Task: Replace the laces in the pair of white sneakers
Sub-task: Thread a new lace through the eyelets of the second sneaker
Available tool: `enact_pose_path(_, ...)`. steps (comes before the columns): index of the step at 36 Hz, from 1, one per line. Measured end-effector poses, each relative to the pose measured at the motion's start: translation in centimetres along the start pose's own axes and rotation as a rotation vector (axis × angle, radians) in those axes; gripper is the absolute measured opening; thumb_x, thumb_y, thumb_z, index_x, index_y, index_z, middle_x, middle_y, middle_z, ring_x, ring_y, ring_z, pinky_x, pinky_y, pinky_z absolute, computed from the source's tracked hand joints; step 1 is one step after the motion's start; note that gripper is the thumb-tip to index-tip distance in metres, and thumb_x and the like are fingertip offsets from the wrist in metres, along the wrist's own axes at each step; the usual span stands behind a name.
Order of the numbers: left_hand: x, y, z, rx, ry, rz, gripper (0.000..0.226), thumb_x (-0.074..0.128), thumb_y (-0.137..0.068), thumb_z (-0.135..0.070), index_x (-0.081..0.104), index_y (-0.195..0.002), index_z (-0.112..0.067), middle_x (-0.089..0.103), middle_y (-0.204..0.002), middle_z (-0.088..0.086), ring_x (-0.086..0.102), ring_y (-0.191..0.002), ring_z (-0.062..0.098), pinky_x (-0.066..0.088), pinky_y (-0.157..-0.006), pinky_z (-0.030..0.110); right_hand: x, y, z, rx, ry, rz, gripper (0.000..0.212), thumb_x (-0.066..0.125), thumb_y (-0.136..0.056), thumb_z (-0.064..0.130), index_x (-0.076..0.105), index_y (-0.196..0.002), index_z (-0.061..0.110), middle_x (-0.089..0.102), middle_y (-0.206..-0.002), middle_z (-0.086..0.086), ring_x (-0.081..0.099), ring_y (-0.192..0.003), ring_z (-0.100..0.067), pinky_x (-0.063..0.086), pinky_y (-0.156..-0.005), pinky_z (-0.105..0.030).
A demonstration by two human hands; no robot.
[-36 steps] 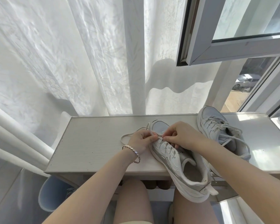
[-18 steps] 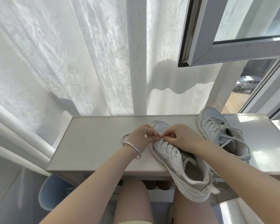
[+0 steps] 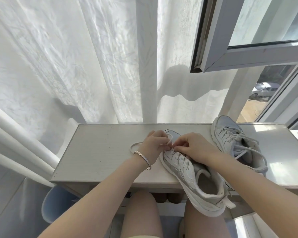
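A white sneaker (image 3: 187,170) lies on the narrow table (image 3: 100,152) with its heel hanging over the front edge toward me. My left hand (image 3: 153,146), with a bracelet on its wrist, pinches a white lace (image 3: 136,144) that loops out to the left on the tabletop. My right hand (image 3: 193,146) pinches the lace end at the eyelets near the toe. A second white sneaker (image 3: 236,141), laced, lies at the right on the table.
A white curtain (image 3: 76,57) hangs right behind the table. An open window frame (image 3: 248,54) juts in above right. Pipes (image 3: 15,140) run along the left. A pale blue bin (image 3: 57,201) stands under the table's left end, and my knees are below the front edge.
Both hands have shifted slightly toward the toe of the near sneaker, and the lace now arcs up over my left fingers. The sneakers have not moved.
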State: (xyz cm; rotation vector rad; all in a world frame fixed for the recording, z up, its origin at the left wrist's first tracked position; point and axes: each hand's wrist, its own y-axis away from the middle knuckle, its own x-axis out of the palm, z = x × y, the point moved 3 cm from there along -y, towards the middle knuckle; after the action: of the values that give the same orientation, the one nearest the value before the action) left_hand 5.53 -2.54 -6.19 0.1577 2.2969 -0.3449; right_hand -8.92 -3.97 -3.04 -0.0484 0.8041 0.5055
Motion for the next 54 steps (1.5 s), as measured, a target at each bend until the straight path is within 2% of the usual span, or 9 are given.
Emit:
enact_pose_path(3, 0.3, 0.0, 0.4, -0.079, 0.108, 0.041, 0.008, 0.063, -0.084, -0.005, 0.071, -0.086, -0.008, 0.046, -0.083, -0.015, 0.041, -0.098, 0.014, 0.024, -0.083, 0.001, 0.1, 0.1, -0.3, 0.006, -0.038, 0.013, 0.005, 0.066, -0.084, 0.010, 0.071, -0.084, 0.011, 0.059, -0.057, 0.011, 0.049, -0.036, 0.002, 0.038, -0.047, -0.007)
enact_pose_path(6, 0.4, 0.1, 0.5, -0.110, 0.185, 0.064, 0.008, 0.065, -0.082, -0.005, 0.071, -0.084, -0.009, 0.049, -0.081, -0.014, 0.043, -0.092, 0.009, 0.028, -0.085, 0.009, 0.2, 0.0, -0.4, -0.002, -0.018, 0.021, 0.006, 0.065, -0.085, 0.011, 0.071, -0.085, 0.011, 0.060, -0.063, 0.010, 0.050, -0.041, 0.002, 0.039, -0.049, -0.007)
enact_pose_path(11, 0.4, 0.6, 0.3, -0.120, 0.254, -0.023, 0.012, 0.067, -0.078, 0.004, 0.074, -0.084, -0.004, 0.062, -0.084, -0.005, 0.048, -0.077, -0.003, 0.035, -0.074, 0.008, 0.5, -0.2, -0.5, -0.029, 0.046, -0.036, 0.006, 0.065, -0.084, 0.012, 0.069, -0.089, 0.013, 0.061, -0.077, 0.007, 0.053, -0.072, -0.003, 0.038, -0.062, -0.002)
enact_pose_path(25, 0.1, 1.4, -1.0, -0.163, 0.271, -0.133, 0.004, 0.072, -0.078, -0.013, 0.070, -0.077, -0.016, 0.058, -0.066, -0.019, 0.056, -0.067, -0.007, 0.044, -0.064, 0.009, 0.0, 0.5, -0.7, -0.042, -0.068, -0.048, 0.014, 0.066, -0.082, 0.007, 0.073, -0.085, 0.018, 0.072, -0.084, 0.006, 0.066, -0.083, -0.005, 0.049, -0.080, -0.012)
enact_pose_path(29, 0.4, 1.4, -1.1, -0.182, 0.286, -0.162, 0.028, 0.068, -0.081, -0.010, 0.057, -0.065, -0.031, 0.059, -0.062, -0.018, 0.055, -0.063, -0.008, 0.043, -0.063, 0.009, 0.0, 0.7, -0.5, -0.039, -0.093, -0.044, 0.015, 0.067, -0.080, 0.005, 0.073, -0.081, 0.019, 0.070, -0.079, 0.010, 0.066, -0.079, -0.002, 0.050, -0.077, -0.011)
enact_pose_path(38, 1.3, 2.4, -0.5, -0.263, 0.497, -0.208, 0.021, 0.071, -0.079, -0.005, 0.060, -0.072, -0.022, 0.064, -0.071, -0.015, 0.060, -0.071, -0.002, 0.044, -0.064, 0.014, 0.0, 0.6, -0.5, -0.020, -0.094, -0.051, 0.013, 0.067, -0.080, 0.007, 0.076, -0.085, 0.016, 0.072, -0.081, 0.006, 0.067, -0.081, -0.005, 0.051, -0.080, -0.015)
enact_pose_path(45, 1.3, 1.7, -1.1, -0.356, 0.434, -0.306, 0.023, 0.067, -0.079, -0.009, 0.058, -0.065, -0.024, 0.062, -0.066, -0.009, 0.056, -0.064, 0.003, 0.043, -0.063, 0.012, -0.9, -0.2, 1.0, 0.064, 0.136, 0.015, 0.012, 0.069, -0.076, 0.022, 0.074, -0.073, 0.011, 0.068, -0.069, 0.000, 0.055, -0.063, -0.007, 0.042, -0.060, -0.017)
enact_pose_path(49, 1.6, 1.8, -0.9, -0.370, 0.509, -0.305, 0.023, 0.063, -0.080, -0.001, 0.058, -0.068, -0.020, 0.064, -0.066, -0.008, 0.060, -0.065, 0.005, 0.049, -0.066, 0.021, -0.6, -1.0, 2.5, 0.172, 0.411, 0.077, 0.031, 0.066, -0.074, 0.023, 0.047, -0.055, 0.009, 0.041, -0.053, -0.002, 0.042, -0.061, -0.017, 0.033, -0.049, -0.024)
enact_pose_path(54, 2.2, 3.3, -0.5, -0.249, 0.528, -0.299, 0.018, 0.058, -0.075, -0.009, 0.061, -0.082, -0.026, 0.065, -0.085, -0.025, 0.061, -0.087, -0.001, 0.047, -0.075, 0.020, -0.1, -1.2, 3.1, 0.203, 0.521, 0.119, 0.036, 0.070, -0.075, 0.019, 0.037, -0.062, 0.015, 0.041, -0.063, 0.001, 0.043, -0.059, -0.014, 0.027, -0.043, -0.022)
